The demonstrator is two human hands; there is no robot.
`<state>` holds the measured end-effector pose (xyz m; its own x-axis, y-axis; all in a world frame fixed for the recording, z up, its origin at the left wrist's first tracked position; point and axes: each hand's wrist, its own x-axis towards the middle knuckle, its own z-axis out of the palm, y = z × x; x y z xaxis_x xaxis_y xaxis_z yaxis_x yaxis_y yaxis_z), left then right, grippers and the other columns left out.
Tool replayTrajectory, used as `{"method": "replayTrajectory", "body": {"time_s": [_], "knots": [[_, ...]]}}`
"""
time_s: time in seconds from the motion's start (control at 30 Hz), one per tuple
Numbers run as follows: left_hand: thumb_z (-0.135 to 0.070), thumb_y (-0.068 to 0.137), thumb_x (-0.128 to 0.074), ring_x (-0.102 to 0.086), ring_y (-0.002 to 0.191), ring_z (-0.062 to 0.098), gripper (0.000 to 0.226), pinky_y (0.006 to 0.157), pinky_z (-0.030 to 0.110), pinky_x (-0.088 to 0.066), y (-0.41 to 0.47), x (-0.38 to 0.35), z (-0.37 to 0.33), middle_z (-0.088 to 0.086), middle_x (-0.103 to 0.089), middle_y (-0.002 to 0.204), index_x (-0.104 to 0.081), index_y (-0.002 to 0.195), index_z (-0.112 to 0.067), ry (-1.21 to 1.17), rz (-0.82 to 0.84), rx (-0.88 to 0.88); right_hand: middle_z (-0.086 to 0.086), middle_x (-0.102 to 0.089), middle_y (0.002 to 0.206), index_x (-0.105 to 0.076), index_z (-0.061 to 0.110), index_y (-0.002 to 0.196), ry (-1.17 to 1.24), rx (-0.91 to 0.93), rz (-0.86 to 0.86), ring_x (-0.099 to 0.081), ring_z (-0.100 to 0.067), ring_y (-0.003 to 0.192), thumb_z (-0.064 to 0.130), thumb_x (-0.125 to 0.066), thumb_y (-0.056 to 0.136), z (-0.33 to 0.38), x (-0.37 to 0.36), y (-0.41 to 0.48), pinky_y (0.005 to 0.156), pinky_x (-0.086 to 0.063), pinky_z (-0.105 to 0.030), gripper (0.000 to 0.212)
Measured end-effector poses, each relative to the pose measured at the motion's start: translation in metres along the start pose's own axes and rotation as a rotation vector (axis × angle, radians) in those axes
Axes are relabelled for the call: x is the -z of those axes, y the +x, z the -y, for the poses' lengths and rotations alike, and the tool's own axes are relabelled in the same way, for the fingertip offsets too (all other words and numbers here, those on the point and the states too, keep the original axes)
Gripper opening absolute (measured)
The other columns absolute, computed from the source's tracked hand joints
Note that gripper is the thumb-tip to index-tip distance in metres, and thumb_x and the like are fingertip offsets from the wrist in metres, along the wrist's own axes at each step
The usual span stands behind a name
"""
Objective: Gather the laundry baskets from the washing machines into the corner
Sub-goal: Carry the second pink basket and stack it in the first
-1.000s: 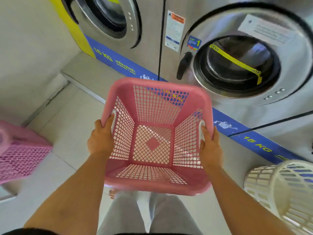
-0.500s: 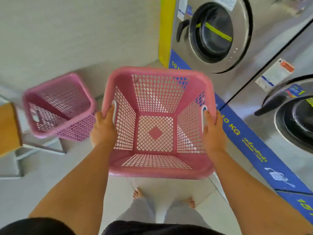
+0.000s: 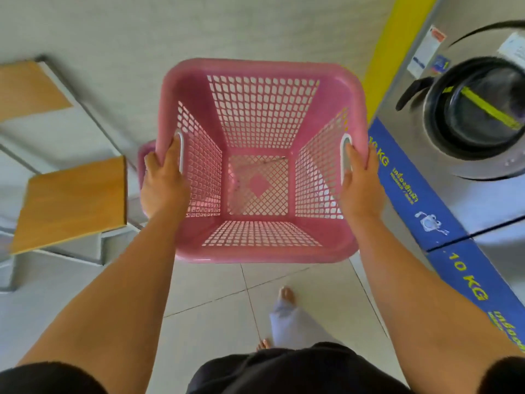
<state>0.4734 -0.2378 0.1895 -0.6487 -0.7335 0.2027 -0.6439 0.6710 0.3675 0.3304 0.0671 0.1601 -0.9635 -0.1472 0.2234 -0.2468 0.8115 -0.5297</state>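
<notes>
I hold an empty pink lattice laundry basket [image 3: 260,115] level in front of me, above the floor. My left hand [image 3: 163,180] grips its left handle slot and my right hand [image 3: 358,180] grips the right one. Right under it sits a second pink basket [image 3: 143,157], of which only a sliver of rim shows past the left side; part of it shows through the held basket's mesh. A steel washing machine [image 3: 468,115] with a round door stands to the right.
A bench with wooden seats [image 3: 74,200] on grey metal legs stands at the left against the pale wall [image 3: 142,32]. A blue 10 KG band [image 3: 412,189] runs along the machines' base on the right. My bare feet stand on the tiled floor [image 3: 216,308].
I have turned left and stepped toward the corner. The second pink basket, earlier seen at the left, now lies beneath the one I carry. The machines have slid to the right edge.
</notes>
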Motion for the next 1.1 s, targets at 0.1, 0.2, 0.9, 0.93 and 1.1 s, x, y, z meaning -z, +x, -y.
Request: {"method": "replayTrajectory", "body": {"time_s": [0.1, 0.2, 0.9, 0.93, 1.1], "knots": [[-0.017, 0.088, -0.05, -0.059, 0.087, 0.044, 0.066, 0.061, 0.048, -0.047, 0.035, 0.013, 0.012, 0.012, -0.043, 0.121, -0.028, 0.14, -0.051, -0.017, -0.106, 0.031, -0.006, -0.014, 0.159, -0.028, 0.046, 0.144, 0.031, 0.06, -0.039, -0.05, -0.038, 0.122, 0.008, -0.044, 0.093, 0.037, -0.013, 0.034, 0.078, -0.053, -0.05, 0.066], [-0.019, 0.087, -0.045, -0.059, 0.074, 0.043, 0.064, 0.054, 0.043, -0.042, 0.066, 0.021, 0.026, 0.011, -0.044, 0.122, -0.028, 0.14, -0.052, -0.035, -0.217, 0.052, -0.005, -0.014, 0.16, -0.029, 0.044, 0.144, 0.071, 0.123, -0.078, -0.053, -0.035, 0.122, 0.008, -0.045, 0.092, 0.069, -0.031, 0.065, 0.073, -0.054, -0.047, 0.065], [-0.018, 0.091, -0.042, -0.058, 0.084, 0.037, 0.062, 0.061, 0.047, -0.051, 0.194, -0.048, 0.191, 0.007, -0.042, 0.121, -0.028, 0.139, -0.055, -0.027, -0.07, 0.338, -0.005, -0.015, 0.16, -0.026, 0.047, 0.144, 0.048, 0.247, 0.231, -0.061, -0.034, 0.109, 0.008, -0.043, 0.096, 0.205, -0.241, 0.141, 0.062, -0.047, -0.031, 0.064], [-0.018, 0.091, -0.042, -0.058, 0.086, 0.037, 0.062, 0.063, 0.047, -0.052, 0.205, -0.056, 0.201, 0.007, -0.041, 0.122, -0.027, 0.139, -0.056, -0.033, -0.019, 0.334, -0.007, -0.016, 0.16, -0.026, 0.047, 0.144, 0.02, 0.243, 0.253, -0.061, -0.035, 0.109, 0.008, -0.043, 0.096, 0.208, -0.255, 0.144, 0.062, -0.045, -0.03, 0.064], [-0.016, 0.094, -0.041, -0.057, 0.084, 0.039, 0.061, 0.066, 0.046, -0.05, 0.25, -0.092, 0.244, 0.01, -0.041, 0.124, -0.029, 0.142, -0.052, -0.036, 0.172, 0.348, -0.007, -0.015, 0.16, -0.03, 0.041, 0.145, -0.072, 0.175, 0.371, -0.064, -0.037, 0.097, 0.009, -0.042, 0.097, 0.221, -0.319, 0.156, 0.063, -0.054, -0.036, 0.059]]}}
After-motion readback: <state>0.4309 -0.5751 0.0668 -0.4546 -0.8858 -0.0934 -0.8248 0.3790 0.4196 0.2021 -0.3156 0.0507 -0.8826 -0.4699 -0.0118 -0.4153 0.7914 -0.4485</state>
